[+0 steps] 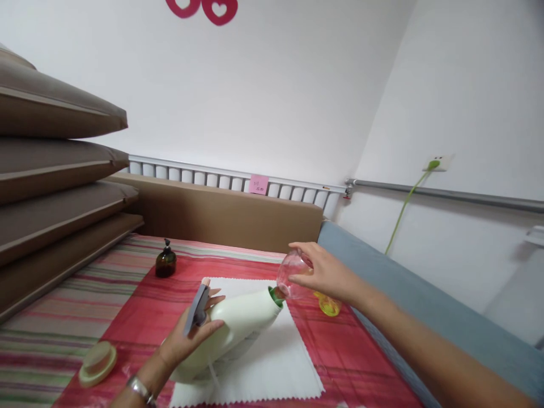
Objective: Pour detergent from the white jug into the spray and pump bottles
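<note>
A pale green thermos jug [238, 317] lies tilted over a white zigzag-edged cloth [293, 368], its green-rimmed mouth [275, 297] pointing right. My left hand [199, 323] is closed round the jug's grey handle [196, 310], with the thumb against its body. My right hand [318, 269] grips a clear round container [291, 272] between thumb and fingers. The container's narrower end is at the jug's mouth; I cannot tell whether they touch. Just below my right wrist sits a yellow see-through cap [329, 305]. A pale green round lid [97, 362] rests at the lower left.
A dark brown pump bottle [165, 262] stands at the back left of the red cloth [136, 317]. Brown cushions [63, 164] are stacked at the left. Behind are a brown padded board [221, 215] and a radiator [204, 177]. A blue padded panel [408, 300] borders the right.
</note>
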`<state>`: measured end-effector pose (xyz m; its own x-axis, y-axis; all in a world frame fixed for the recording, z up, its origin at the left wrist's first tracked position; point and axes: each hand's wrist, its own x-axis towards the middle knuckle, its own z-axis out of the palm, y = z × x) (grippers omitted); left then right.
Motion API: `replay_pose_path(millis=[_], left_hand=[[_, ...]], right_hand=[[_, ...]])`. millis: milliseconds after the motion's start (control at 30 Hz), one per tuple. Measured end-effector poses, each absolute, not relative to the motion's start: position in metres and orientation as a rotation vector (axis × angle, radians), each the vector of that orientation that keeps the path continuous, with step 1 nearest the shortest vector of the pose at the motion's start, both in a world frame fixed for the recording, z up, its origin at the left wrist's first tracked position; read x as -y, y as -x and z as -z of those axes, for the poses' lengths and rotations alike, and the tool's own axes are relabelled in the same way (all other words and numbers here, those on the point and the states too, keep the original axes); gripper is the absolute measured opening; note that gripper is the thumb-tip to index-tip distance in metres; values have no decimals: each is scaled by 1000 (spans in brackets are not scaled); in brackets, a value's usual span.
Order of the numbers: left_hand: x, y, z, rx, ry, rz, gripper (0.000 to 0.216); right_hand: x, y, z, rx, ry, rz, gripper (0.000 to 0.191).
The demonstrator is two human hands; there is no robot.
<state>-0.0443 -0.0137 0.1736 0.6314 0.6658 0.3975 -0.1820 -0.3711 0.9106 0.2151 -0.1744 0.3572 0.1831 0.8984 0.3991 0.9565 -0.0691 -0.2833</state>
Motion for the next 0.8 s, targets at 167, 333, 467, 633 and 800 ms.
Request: replay_pose_path(millis=[167, 333, 467, 633, 800], left_hand=[[14, 47, -172, -394, -1701, -947, 84], [11, 47, -166, -348, -1688, -954, 86], [10, 49, -165, -326, -1690, -960, 84], [14, 54, -170, -344, -1677, -952, 79], [17, 60, -166, -346, -1605, -1002, 76]], right_hand=[[176, -197, -366, 1951, 2000, 220, 62], [176, -190, -369, 2069, 2008, 245, 65], [175, -188, -370, 2070, 2005, 208, 64], [173, -212, -350, 1651, 1939, 83, 62], [183, -244, -297, 917, 1646, -454, 56]])
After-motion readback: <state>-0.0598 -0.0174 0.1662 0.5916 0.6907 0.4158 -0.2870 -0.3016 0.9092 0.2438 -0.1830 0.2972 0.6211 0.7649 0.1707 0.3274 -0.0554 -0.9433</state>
